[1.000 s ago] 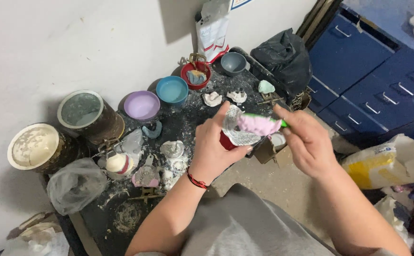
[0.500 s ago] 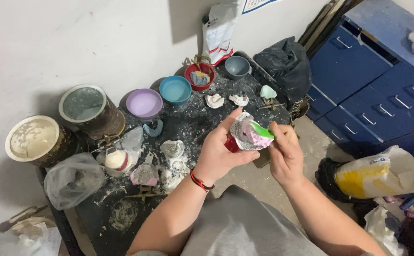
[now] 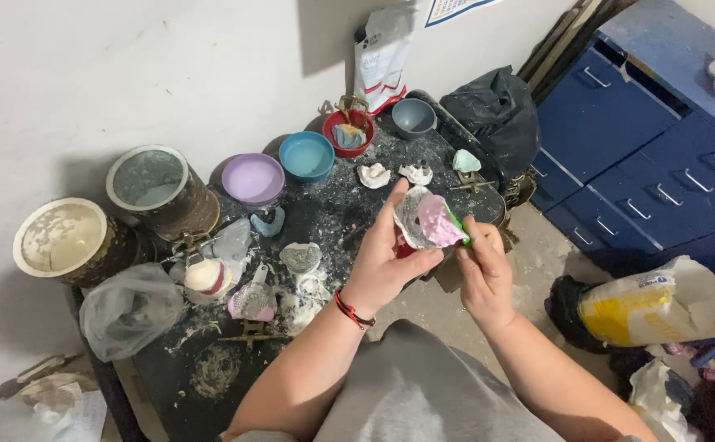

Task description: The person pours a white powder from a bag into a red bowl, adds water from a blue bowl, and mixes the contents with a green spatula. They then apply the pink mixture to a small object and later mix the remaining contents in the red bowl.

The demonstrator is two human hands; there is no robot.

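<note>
My left hand (image 3: pixel 382 262) grips a metal dental impression tray (image 3: pixel 415 214) filled with pink impression material (image 3: pixel 438 223), held tilted above the front edge of a dark, plaster-spattered table (image 3: pixel 333 205). A red band circles that wrist. My right hand (image 3: pixel 482 270) is closed against the tray's right side, with a green bit (image 3: pixel 459 232) showing between its fingers and the tray. White plaster dental casts (image 3: pixel 374 175) lie on the table just beyond.
Purple (image 3: pixel 253 178), blue (image 3: pixel 307 155), red (image 3: pixel 348 133) and grey (image 3: pixel 413 118) mixing bowls line the wall. Two crusted tins (image 3: pixel 153 185) stand at left beside a clear plastic bag (image 3: pixel 128 309). Blue drawer cabinet (image 3: pixel 644 155) and yellow-white sack (image 3: pixel 660 304) at right.
Both hands have drawn closer together and a little toward me. The tray has turned so its pink filling faces up, and my right hand now presses on its right edge.
</note>
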